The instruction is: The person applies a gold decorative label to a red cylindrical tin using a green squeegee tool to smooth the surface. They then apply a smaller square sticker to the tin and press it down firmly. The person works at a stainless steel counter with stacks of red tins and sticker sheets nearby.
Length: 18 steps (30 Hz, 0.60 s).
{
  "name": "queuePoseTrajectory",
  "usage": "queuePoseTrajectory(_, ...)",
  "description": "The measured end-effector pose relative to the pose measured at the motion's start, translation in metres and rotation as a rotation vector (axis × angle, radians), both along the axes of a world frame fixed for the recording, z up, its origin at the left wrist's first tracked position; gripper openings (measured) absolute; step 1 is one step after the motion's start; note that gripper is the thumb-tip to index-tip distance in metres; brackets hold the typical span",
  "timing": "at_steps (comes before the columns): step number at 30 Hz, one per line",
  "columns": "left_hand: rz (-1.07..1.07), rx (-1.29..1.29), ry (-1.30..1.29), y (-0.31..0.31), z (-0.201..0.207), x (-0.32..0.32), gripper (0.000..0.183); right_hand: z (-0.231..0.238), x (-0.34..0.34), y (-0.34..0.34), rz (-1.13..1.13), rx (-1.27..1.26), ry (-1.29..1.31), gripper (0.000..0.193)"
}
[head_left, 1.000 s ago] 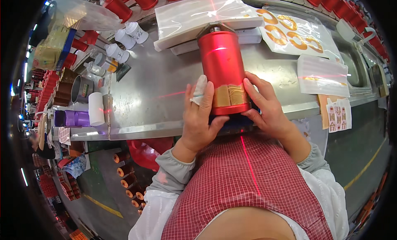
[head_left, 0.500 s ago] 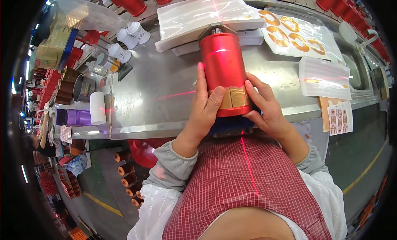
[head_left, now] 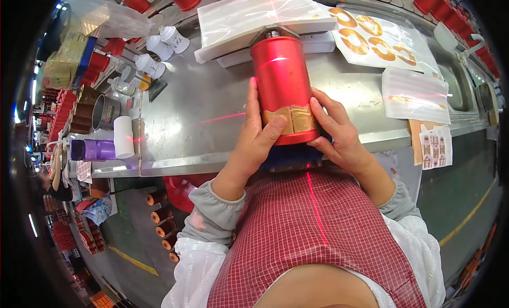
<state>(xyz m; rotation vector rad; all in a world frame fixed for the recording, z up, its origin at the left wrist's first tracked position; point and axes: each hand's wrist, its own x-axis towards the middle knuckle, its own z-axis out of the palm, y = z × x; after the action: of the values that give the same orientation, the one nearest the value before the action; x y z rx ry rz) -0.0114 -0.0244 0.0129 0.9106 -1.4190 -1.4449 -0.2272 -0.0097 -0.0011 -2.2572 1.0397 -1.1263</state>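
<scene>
A shiny red cylindrical bottle (head_left: 280,77) lies lengthwise before me, its far end at a metal fixture (head_left: 273,32). Around its near end runs a gold decal band (head_left: 298,119) with a wavy pattern, and below that a red rim. My left hand (head_left: 260,130) grips the bottle's left side, fingers stretched along it and thumb pressed on the gold band. From the right, my right hand (head_left: 339,130) holds it near the band's edge, with fingertips and thumb against the surface. The underside of the bottle is hidden.
White sheets (head_left: 254,22) lie behind the bottle. Gold ring-shaped decals (head_left: 382,49) are on a sheet at right, near a sink (head_left: 457,88). Small white bottles (head_left: 174,39), a metal cup (head_left: 106,113) and a white roll (head_left: 124,137) stand at left on the steel table (head_left: 180,133).
Both hands keep their hold on the bottle. The view has shifted slightly, so bottle and table sit a little further left and up. My right fingers have edged slightly along the bottle's side.
</scene>
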Motion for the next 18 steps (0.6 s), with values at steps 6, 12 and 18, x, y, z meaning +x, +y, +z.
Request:
queuePoseTrajectory(6, 0.057, -0.061, -0.033, 0.000, -0.004, -0.002, 0.101, -0.002, -0.001, 0.000, -0.001, 0.003, -0.008, 0.073)
queuePoseTrajectory(12, -0.002, -0.277, -0.304, 0.009, 0.008, 0.010, 0.100, -0.001, -0.010, -0.006, 0.064, 0.065, 0.000, 0.070)
queuePoseTrajectory(18, 0.094, -0.107, -0.063, 0.011, 0.003, 0.004, 0.081, 0.043, -0.023, -0.005, -0.015, 0.648, -0.683, 0.047)
